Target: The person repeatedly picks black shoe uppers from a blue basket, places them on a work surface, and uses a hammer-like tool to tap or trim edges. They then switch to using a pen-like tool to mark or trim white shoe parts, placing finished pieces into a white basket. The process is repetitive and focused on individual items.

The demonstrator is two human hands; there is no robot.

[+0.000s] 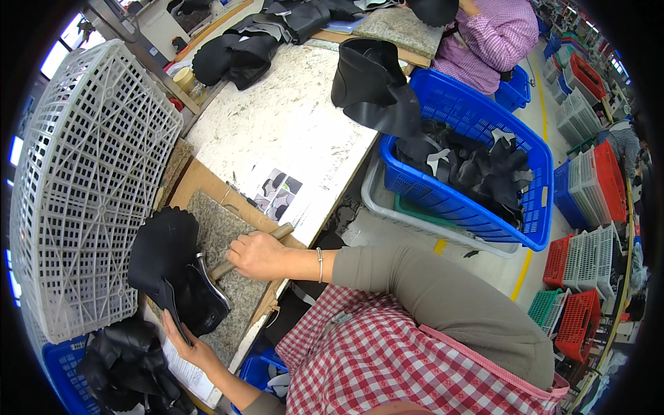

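Note:
A black leather shoe upper with a scalloped edge lies over the speckled stone slab at the near end of the bench. My left hand pinches its lower flap, thumb on one side of the leather and fingers hidden beneath. My right hand is wrapped round the wooden handle of a hammer. The curved metal head of the hammer rests against or just over the upper's right side; I cannot tell whether it touches.
A white plastic crate stands at left, above a blue crate of black leather pieces. A printed sheet lies on the white bench top. More uppers lie farther off. Right of the bench stands a blue basket; a co-worker sits beyond.

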